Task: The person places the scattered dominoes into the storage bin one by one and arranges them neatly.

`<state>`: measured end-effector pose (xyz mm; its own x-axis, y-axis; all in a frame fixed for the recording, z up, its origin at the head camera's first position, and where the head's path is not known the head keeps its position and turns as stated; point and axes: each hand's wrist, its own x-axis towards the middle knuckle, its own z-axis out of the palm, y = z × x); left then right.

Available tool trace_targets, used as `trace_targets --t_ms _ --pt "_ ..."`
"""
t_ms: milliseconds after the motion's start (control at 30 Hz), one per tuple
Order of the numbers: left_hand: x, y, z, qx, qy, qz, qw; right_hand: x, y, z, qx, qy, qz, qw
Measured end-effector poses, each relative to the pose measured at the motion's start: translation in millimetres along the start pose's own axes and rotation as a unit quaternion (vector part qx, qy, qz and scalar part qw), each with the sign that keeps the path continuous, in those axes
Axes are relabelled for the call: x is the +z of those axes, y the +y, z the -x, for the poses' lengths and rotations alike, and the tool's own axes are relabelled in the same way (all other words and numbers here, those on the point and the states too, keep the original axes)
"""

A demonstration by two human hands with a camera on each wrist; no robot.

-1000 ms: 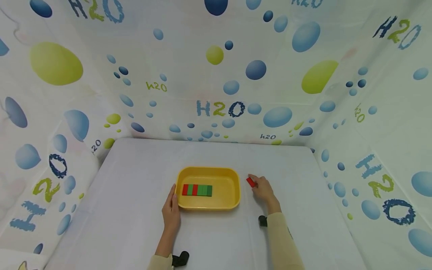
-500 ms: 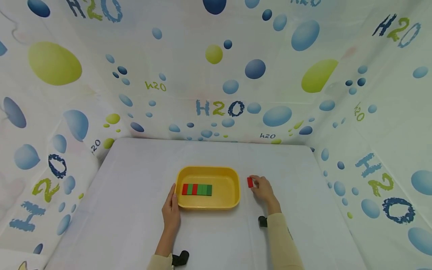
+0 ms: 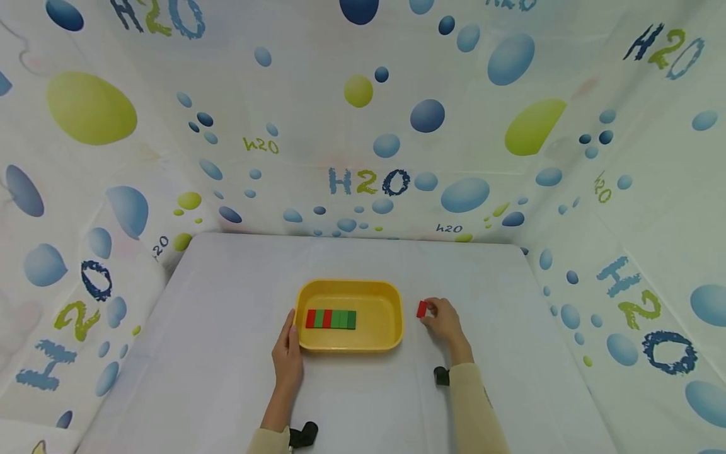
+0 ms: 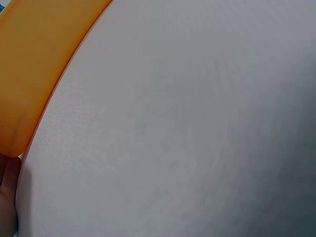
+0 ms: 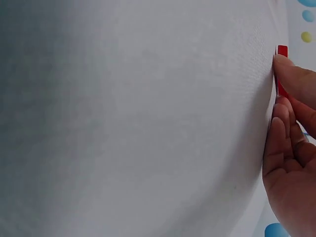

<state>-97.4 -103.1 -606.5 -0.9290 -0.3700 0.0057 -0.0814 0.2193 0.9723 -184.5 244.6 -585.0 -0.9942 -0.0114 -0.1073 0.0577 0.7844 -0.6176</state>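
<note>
A yellow tray (image 3: 379, 331) stands on the white table, with a row of red and green small blocks (image 3: 331, 319) lying side by side in its left part. At the tray's left end, my left hand (image 3: 288, 356) rests against the wall with fairly straight fingers. The left wrist view shows the tray's outer wall (image 4: 34, 64) and only a bit of this hand (image 4: 7, 197). Right of the tray, my right hand (image 3: 445, 321) pinches a small red block (image 3: 421, 309) between thumb and fingers at the table surface. The right wrist view shows the red block (image 5: 282, 51) mostly hidden by the thumb.
White cloth covers the table (image 3: 227, 284). Behind and at both sides hangs a white curtain (image 3: 317, 94) printed with blue and green drops. A dark wrist device (image 3: 304, 435) sits by the left sleeve, another dark device (image 3: 441, 376) by the right.
The red block in my right hand has turned from a slant to nearly upright in the head view, and the hand has shifted slightly nearer. The left hand and tray stay put.
</note>
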Motion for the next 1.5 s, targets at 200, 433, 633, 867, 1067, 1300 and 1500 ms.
trace_targets --t_ms 200,433,633,867,1067,1300,1500 --pt "-0.4 -0.5 0.0 0.003 0.005 -0.001 1.0 1.3 0.1 4.3 0.01 0.001 -0.04 0.9992" --pt "-0.2 -2.8 -0.3 0.003 0.006 0.003 1.0 2.8 1.9 9.8 0.007 0.002 -0.052 0.9986" --pt "-0.4 -3.6 -0.9 -0.002 -0.003 0.007 1.0 2.6 -0.7 17.7 0.011 0.008 -0.07 0.9975" --pt "-1.4 -2.2 -0.7 -0.004 -0.006 0.008 0.9999 2.5 -2.5 26.7 0.027 0.017 -0.079 0.9964" --pt "-2.0 -3.3 -0.9 -0.002 -0.007 0.005 1.0 3.2 -2.2 30.0 0.051 0.024 -0.09 0.9944" --pt "-1.7 -3.3 -0.9 -0.002 -0.008 0.005 0.9999 1.1 -1.4 33.0 0.069 0.03 -0.102 0.9919" --pt "-1.5 -2.9 -0.8 -0.004 -0.008 0.008 0.9999 -5.6 -3.8 31.9 0.052 0.043 -0.1 0.9927"
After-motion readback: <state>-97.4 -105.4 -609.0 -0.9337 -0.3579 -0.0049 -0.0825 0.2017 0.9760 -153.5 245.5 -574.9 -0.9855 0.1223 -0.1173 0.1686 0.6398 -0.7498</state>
